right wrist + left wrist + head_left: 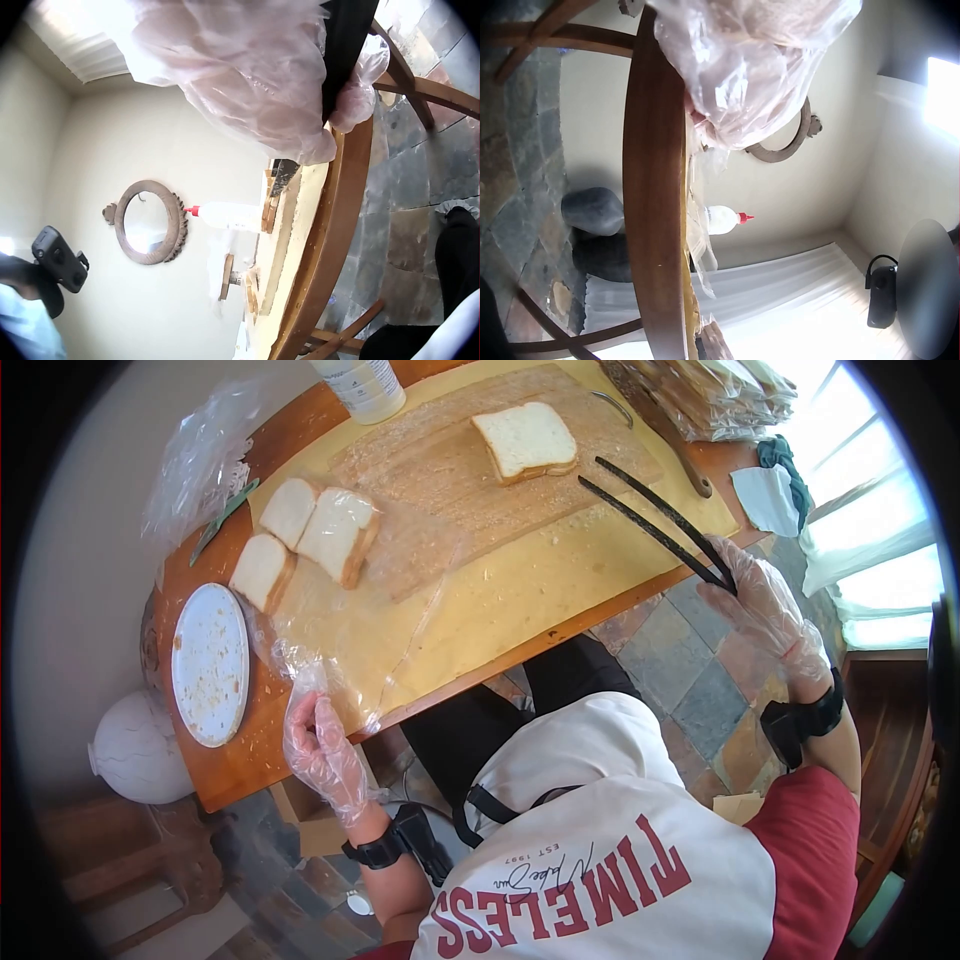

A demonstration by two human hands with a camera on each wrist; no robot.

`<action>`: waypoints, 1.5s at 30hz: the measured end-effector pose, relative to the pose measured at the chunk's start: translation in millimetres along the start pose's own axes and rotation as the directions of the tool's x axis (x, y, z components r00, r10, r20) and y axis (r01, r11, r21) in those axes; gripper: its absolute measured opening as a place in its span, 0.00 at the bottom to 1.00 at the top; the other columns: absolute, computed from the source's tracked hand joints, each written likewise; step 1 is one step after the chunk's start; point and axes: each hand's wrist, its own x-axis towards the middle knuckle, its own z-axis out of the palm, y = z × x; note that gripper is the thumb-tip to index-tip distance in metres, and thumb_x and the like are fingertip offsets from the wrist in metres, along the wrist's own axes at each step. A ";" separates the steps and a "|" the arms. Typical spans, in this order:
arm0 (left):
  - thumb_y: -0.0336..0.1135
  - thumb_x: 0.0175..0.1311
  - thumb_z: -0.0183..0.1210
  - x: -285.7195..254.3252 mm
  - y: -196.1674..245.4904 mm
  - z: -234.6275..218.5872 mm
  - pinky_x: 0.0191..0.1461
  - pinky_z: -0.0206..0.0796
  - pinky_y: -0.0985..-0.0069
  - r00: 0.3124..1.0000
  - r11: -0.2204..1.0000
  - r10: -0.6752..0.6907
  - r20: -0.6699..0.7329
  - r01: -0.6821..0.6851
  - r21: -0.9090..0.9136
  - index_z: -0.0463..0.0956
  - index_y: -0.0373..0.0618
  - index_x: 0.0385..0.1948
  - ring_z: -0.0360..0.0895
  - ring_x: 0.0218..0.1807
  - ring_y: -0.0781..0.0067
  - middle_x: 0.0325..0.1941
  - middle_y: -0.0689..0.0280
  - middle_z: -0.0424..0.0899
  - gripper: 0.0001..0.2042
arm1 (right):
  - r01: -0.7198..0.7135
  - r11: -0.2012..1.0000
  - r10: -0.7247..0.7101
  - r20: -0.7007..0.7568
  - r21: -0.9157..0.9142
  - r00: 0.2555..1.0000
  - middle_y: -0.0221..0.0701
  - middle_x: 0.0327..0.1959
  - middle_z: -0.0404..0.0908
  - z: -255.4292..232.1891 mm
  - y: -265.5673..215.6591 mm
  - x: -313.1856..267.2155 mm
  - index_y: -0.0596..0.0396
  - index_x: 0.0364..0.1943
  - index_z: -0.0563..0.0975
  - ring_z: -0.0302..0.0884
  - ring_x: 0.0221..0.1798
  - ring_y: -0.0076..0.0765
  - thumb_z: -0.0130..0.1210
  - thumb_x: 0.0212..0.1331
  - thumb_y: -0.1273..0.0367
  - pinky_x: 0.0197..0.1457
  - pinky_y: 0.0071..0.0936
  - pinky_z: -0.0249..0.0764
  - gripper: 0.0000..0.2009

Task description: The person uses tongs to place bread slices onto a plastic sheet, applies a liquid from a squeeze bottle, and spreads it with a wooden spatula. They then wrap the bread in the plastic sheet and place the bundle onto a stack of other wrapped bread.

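My right hand, in a clear plastic glove, grips black tongs near their joined end. Their two tips stand apart, close to a bread slice on the wooden board. At the table's front left edge, my gloved left hand has curled fingers and pinches the edge of a clear plastic bag. That bag spreads flat over the yellow mat and part of the board. Three bread pieces, one of them the nearest slice, lie beyond the left hand.
A white oval plate with crumbs sits at the table's left. Behind are a bottle, crumpled plastic and a green strip-shaped tool. A wooden handle and a wrapped stack lie back right.
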 end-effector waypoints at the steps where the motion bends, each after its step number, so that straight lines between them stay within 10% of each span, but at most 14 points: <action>1: 0.28 0.63 0.57 0.2 -0.1 0.0 0.51 0.66 0.77 1.000 1.000 0.007 0.001 -0.007 0.002 0.77 0.35 0.39 0.74 0.43 0.75 0.40 0.63 0.80 0.07 | -0.014 1.000 0.014 0.008 0.002 1.000 0.38 0.25 0.69 -1.9 -4.6 0.8 0.55 0.55 0.71 0.69 0.29 0.40 0.56 0.56 0.70 0.38 0.34 0.68 0.20; 8: 0.28 0.63 0.57 0.6 -1.6 -0.6 0.51 0.67 0.76 1.000 1.000 -0.016 -0.004 0.016 -0.001 0.77 0.35 0.39 0.75 0.43 0.74 0.41 0.63 0.80 0.07 | -0.020 0.980 -0.001 0.104 0.199 0.995 0.33 0.24 0.75 1.5 -12.0 9.3 0.57 0.47 0.73 0.76 0.27 0.32 0.54 0.59 0.68 0.32 0.28 0.72 0.13; 11: 0.28 0.63 0.57 0.2 -2.0 -1.4 0.52 0.67 0.76 1.000 1.000 -0.025 -0.005 0.025 0.014 0.77 0.35 0.39 0.75 0.44 0.74 0.41 0.62 0.81 0.07 | -0.406 0.784 0.255 0.352 0.470 0.901 0.26 0.22 0.71 -5.7 -28.9 4.8 0.58 0.48 0.73 0.72 0.25 0.19 0.55 0.59 0.67 0.26 0.18 0.70 0.15; 14: 0.28 0.63 0.57 0.0 -1.9 -0.9 0.52 0.67 0.76 1.000 1.000 -0.020 -0.008 0.021 0.021 0.77 0.35 0.39 0.75 0.44 0.74 0.41 0.62 0.81 0.07 | -0.464 0.527 0.216 0.416 0.712 0.883 0.24 0.21 0.68 -5.6 -37.6 -2.6 0.59 0.49 0.73 0.69 0.21 0.15 0.55 0.60 0.67 0.22 0.11 0.66 0.15; 19: 0.28 0.63 0.58 0.4 -1.8 -1.4 0.52 0.67 0.76 1.000 1.000 -0.011 -0.012 0.011 0.021 0.78 0.35 0.40 0.75 0.44 0.74 0.41 0.62 0.81 0.07 | -0.245 0.635 -0.029 0.339 0.733 0.940 0.24 0.18 0.70 0.8 -27.8 -2.5 0.56 0.50 0.74 0.67 0.14 0.16 0.51 0.65 0.61 0.16 0.12 0.66 0.15; 26: 0.28 0.63 0.58 0.1 -2.1 -0.4 0.52 0.67 0.76 1.000 1.000 -0.001 -0.017 0.001 0.009 0.77 0.35 0.39 0.75 0.44 0.73 0.41 0.62 0.81 0.07 | -0.629 0.357 0.276 0.566 0.691 0.777 0.23 0.16 0.69 -18.5 -77.4 4.5 0.54 0.50 0.75 0.66 0.11 0.15 0.50 0.67 0.60 0.13 0.10 0.65 0.15; 45: 0.29 0.63 0.58 0.4 1.4 -0.2 0.52 0.66 0.78 1.000 1.000 -0.022 -0.015 0.022 0.003 0.77 0.35 0.39 0.74 0.43 0.75 0.41 0.63 0.80 0.08 | -0.558 0.329 0.172 0.533 0.762 0.829 0.21 0.14 0.66 -9.1 -52.0 -10.9 0.57 0.54 0.71 0.61 0.10 0.13 0.52 0.66 0.64 0.12 0.10 0.59 0.16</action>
